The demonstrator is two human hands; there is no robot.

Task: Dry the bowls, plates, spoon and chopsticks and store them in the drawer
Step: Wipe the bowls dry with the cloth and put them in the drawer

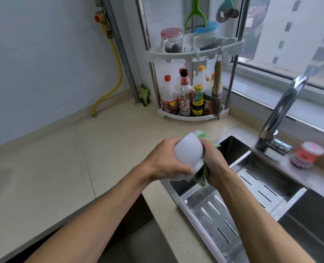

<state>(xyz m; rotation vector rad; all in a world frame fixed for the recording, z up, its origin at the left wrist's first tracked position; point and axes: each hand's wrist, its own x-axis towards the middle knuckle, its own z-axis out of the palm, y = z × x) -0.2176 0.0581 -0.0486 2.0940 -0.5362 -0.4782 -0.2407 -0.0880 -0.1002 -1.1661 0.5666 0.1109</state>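
— Bowl (188,152), the white one, is held in the air over the near edge of the sink (233,147), with its bottom turned towards us. The left hand (164,162) grips it around the outside.

— And the right hand (213,160)?

— It is closed on a green cloth (203,174) and presses it against the bowl. So the drying step is in hand, I think, and nothing is stored yet.

— What comes next?

— Probably to turn the bowl and wipe the rest, then carry it to the drawer. I cannot see any drawer from here. Behind them is only the table (53,168), the rack (193,112) with bottles in the corner, and the tap (282,105).

— Any risk?

— A wet bowl may slip, so the left hand should hold firmly.
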